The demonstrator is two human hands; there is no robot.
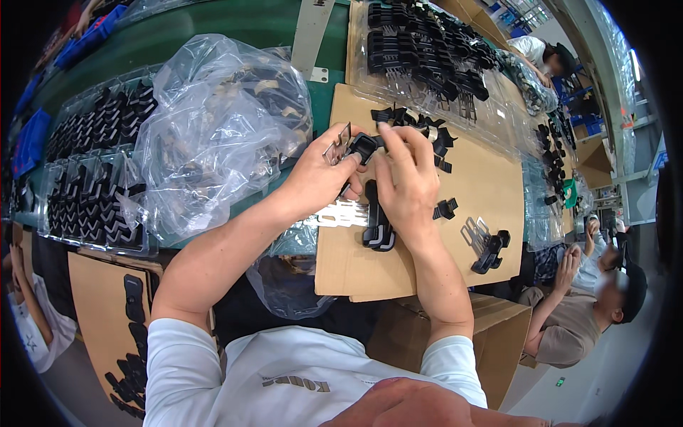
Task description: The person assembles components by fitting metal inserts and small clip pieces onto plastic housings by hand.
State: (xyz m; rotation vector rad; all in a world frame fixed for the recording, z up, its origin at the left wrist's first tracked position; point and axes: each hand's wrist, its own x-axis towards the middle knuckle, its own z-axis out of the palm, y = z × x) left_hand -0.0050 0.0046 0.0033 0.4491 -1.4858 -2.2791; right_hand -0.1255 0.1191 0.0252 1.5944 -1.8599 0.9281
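Note:
My left hand is closed around a black plastic part with a squarish hollow end; a thin metal frame sticks up beside its fingers. My right hand is at the part's right side, fingers bent, with the fingertips at a small dark piece meeting it. What the right fingers pinch is mostly hidden. Just below the hands, a black part with a slotted metal plate lies on the cardboard sheet. To the right are a small black ribbed piece and another black bracket with a metal frame.
Loose black pieces lie beyond my right hand. Clear trays of black parts stand at far right and left. A clear plastic bag bulges beside my left arm. A cardboard box stands below the table edge. Other people sit nearby.

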